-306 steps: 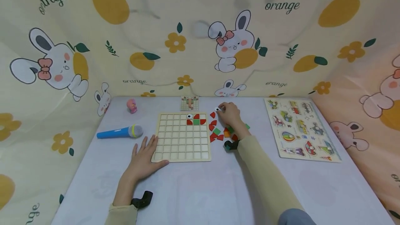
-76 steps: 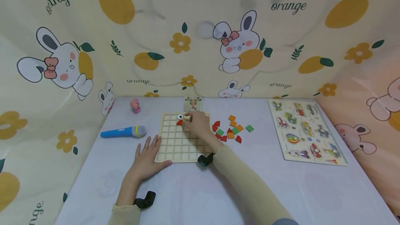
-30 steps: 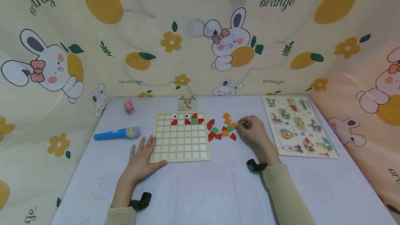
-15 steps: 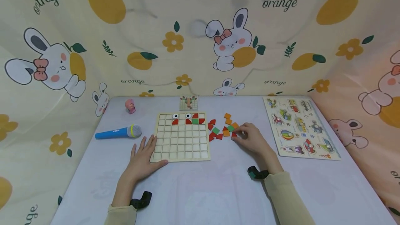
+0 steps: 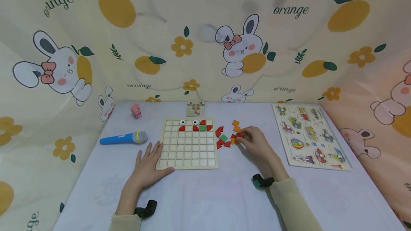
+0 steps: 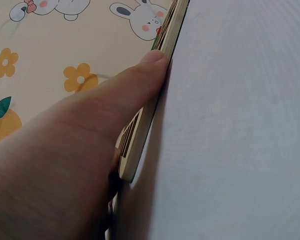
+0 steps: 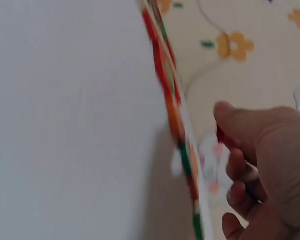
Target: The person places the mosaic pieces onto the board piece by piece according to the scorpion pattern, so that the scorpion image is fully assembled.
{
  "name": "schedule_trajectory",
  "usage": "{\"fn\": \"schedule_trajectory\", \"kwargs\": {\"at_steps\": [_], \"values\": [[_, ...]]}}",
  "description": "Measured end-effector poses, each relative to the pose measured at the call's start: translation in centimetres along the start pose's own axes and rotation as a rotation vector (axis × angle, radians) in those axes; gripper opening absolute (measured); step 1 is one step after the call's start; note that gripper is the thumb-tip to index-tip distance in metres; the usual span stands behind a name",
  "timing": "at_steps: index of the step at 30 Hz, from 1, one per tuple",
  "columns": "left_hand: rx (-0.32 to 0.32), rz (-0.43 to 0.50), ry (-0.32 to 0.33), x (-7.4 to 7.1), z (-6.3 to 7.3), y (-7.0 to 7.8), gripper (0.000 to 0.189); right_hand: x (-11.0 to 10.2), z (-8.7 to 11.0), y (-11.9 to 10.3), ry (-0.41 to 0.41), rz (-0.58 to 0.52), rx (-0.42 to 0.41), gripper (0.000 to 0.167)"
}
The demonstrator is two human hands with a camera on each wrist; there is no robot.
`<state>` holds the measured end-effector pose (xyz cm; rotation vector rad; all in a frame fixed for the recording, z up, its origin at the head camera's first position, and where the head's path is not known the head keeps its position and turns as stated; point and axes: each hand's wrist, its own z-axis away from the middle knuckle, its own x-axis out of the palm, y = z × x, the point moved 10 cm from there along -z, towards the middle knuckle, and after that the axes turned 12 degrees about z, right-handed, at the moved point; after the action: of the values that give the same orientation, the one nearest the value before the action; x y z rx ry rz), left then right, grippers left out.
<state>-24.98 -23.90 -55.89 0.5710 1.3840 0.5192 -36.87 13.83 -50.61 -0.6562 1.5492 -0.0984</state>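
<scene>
- Cloth backdrop (image 5: 154, 38), 1: fills the upper half of the head view; rabbits, flowers and oranges printed on it.
- Table (image 5: 208, 199), 1: white top, across the lower half.
- Puzzle board (image 5: 305, 149), 1: flat, right of frame.
- Grid board (image 5: 189, 149), 1: flat, centre of frame; 7 pieces in its upper rows.
- Left hand (image 5: 148, 168), 1: left of centre; fingers straight and spread, grasping nothing, resting on the grid board's lower-left corner, thumb on its near edge.
- Right hand (image 5: 257, 144), 1: right of centre; fingers curled, thumb and finger pinching 1 red piece (image 7: 220, 134).
- Toy microphone (image 5: 123, 138), 1: blue, lying left of frame.
- Black wrist devices (image 5: 146, 209), 2: one per wrist.
- Picture card (image 5: 196, 109), 1: above the grid board.
- Pink figurine (image 5: 136, 111), 1: upper left of the table.
- Pieces on the grid: 2 eye pieces (image 5: 182, 122), 4 red quarter-rounds (image 5: 182, 128), 1 green square (image 5: 202, 128).
- Loose pieces: red ones (image 5: 227, 144), orange squares (image 5: 236, 122) and green, between grid board and right hand; some covered, full count cannot be told.
</scene>
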Motion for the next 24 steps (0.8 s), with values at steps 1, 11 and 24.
{"fn": "schedule_trajectory", "kwargs": {"at_steps": [1, 11, 24], "values": [[-0.003, -0.002, -0.003, 0.1, 0.1, -0.1, 0.119, 0.2, -0.4, -0.8, 0.005, -0.011, 0.003, 0.028], [-0.018, -0.001, -0.005, 0.4, -0.2, -0.1, 0.119, 3.9, -6.8, -13.2, 0.025, -0.101, -0.141, 0.026], [-0.023, -0.003, -0.015, 0.2, 0.0, -0.2, 0.118, 11.8, -13.2, -19.4, -0.098, 0.071, -0.186, 0.028]]}}
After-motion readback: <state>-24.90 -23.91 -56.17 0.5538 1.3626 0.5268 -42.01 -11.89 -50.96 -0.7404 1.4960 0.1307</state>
